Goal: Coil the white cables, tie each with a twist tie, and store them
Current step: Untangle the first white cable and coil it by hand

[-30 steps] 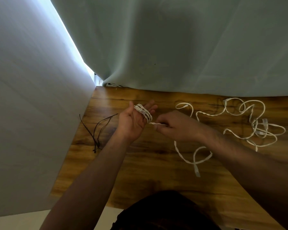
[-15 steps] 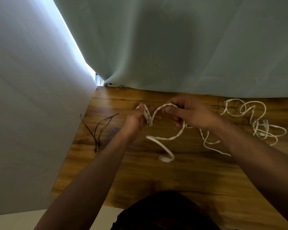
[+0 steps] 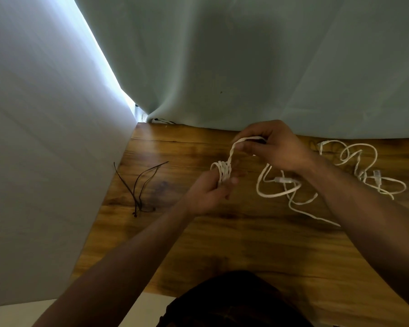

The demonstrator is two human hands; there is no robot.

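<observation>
My left hand [image 3: 209, 193] grips a small coil of white cable [image 3: 223, 172] wound round its fingers. From the coil a twisted strand rises to my right hand [image 3: 273, 147], which pinches it above the table's far edge. The loose rest of that cable [image 3: 276, 193] loops on the wooden table [image 3: 222, 244] under my right wrist, with a clear plug on it. A second white cable [image 3: 361, 166] lies tangled at the far right. Several black twist ties [image 3: 141, 185] lie in a bunch at the left of the table.
A pale curtain [image 3: 246, 67] hangs along the table's far edge. A white wall [image 3: 45, 149] borders the table on the left. My dark clothing [image 3: 234, 303] shows at the near edge.
My right hand has carried the cable strand from beside the left palm up and over toward the far edge, winding another turn. The loose tail has slid rightward under my right wrist.
</observation>
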